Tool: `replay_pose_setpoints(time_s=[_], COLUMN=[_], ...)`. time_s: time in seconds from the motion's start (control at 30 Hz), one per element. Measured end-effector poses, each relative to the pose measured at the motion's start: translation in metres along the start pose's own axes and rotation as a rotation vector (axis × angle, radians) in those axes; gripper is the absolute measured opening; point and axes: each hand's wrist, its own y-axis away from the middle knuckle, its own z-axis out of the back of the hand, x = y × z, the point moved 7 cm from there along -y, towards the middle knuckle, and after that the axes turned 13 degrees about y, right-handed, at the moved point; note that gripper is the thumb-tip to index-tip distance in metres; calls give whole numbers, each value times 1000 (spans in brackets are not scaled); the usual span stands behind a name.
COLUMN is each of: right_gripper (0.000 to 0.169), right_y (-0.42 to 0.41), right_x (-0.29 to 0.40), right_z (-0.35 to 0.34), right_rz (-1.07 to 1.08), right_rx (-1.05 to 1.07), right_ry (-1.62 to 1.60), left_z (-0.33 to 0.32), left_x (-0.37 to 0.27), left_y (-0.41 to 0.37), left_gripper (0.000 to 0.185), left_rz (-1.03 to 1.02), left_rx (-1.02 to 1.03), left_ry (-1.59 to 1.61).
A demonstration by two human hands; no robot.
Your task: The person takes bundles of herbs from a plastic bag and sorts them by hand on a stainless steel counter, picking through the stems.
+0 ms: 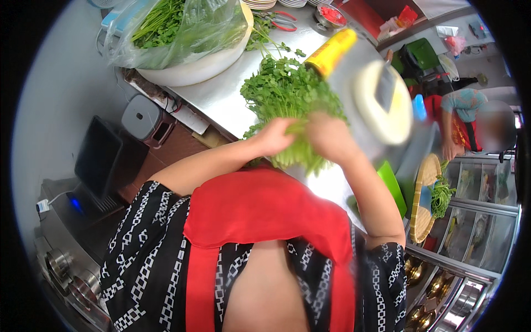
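A big heap of leafy green herbs (282,89), cilantro or celery-like, lies on the steel worktop (226,97) in front of me, leaves away from me and pale stems towards my red apron. My left hand (276,135) is closed around a bunch of stems at the heap's near left. Over the stems beside it is my right hand (330,137), blurred, with its fingers partly hidden; whether it grips any stems is unclear. A yellow printed roll or box (332,52) touches or nearly touches the heap's far right side.
Far left, a white basin (191,74) holds a plastic bag (207,37) of greens. Red-handled scissors (284,20) and a metal bowl (330,16) lie beyond. A cleaver (386,89) rests on a round cutting board (383,124) at right. Another person (462,103) stands near a woven basket (419,207).
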Motion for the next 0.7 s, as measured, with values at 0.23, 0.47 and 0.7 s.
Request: replay_pose_setpoints(time_s=[0.23, 0.47, 0.7], right_gripper=[6, 24, 14], right_y=[-8, -66, -106], right_x=[-20, -114, -55], right_z=[-25, 7, -7], right_rz=[-325, -682, -406], right_rx=[54, -458, -237], right_ry=[-31, -675, -453], left_z=[-1, 1, 4], left_x=[33, 14, 19], left_y=[-9, 9, 36], left_gripper=[15, 35, 28], left_rz=[145, -23, 229], left_rx=[30, -135, 31], left_ry=[106, -57, -230])
